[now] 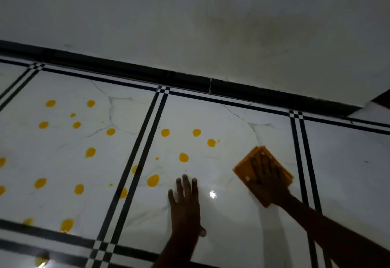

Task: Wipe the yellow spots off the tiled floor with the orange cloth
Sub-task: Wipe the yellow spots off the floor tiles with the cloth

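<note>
A folded orange cloth [244,168] lies flat on the white tiled floor [232,225], on the right part of the middle tile. My right hand [267,174] presses down on it with fingers spread. My left hand [185,202] rests flat on the bare tile to the left of the cloth, fingers apart, holding nothing. Several yellow spots [183,157] dot the middle tile left of and beyond the cloth, the nearest [211,142] just above its far corner. Several more yellow spots [90,152] cover the left tile.
Black double lines [135,162] border each tile. A dark skirting strip [190,77] runs along the foot of a pale wall [211,14] beyond the tiles. The right tile [348,162] shows no spots. A bright light glint [212,194] sits between my hands.
</note>
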`<state>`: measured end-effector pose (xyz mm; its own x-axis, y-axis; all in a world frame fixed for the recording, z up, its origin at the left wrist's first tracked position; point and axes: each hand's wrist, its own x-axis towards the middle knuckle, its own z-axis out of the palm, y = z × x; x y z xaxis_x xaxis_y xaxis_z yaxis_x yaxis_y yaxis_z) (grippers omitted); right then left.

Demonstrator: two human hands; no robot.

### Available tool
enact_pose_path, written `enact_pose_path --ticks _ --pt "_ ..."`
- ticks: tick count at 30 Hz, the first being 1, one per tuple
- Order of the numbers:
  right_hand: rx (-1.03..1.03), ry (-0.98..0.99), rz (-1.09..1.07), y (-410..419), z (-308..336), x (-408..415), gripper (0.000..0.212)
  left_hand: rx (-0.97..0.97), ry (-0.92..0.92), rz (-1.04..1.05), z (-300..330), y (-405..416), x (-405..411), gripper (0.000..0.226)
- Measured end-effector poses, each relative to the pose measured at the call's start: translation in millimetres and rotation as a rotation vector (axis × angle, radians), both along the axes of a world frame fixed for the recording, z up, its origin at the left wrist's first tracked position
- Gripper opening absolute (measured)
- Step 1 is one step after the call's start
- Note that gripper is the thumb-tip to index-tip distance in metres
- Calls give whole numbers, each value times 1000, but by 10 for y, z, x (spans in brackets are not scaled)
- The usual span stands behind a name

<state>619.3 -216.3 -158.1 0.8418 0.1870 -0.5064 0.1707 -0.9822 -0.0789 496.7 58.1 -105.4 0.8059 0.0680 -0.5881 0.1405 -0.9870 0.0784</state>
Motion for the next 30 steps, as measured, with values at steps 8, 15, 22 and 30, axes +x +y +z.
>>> enact_pose_path --ticks 8,15,22,30 --pt "113 -254 -203 425 -7 953 93 0 -70 38 -148 -84 80 176" --pt "207 -355 163 1054 -224 296 77 -27 -77 -37 -174 66 37 152" --pt "130 -391 -7 933 -65 1054 84 -128 -196 16 -191 125 -23 149" --pt "202 -388 340 1816 -246 376 77 -137 -276 282 -186 300 -542 130"
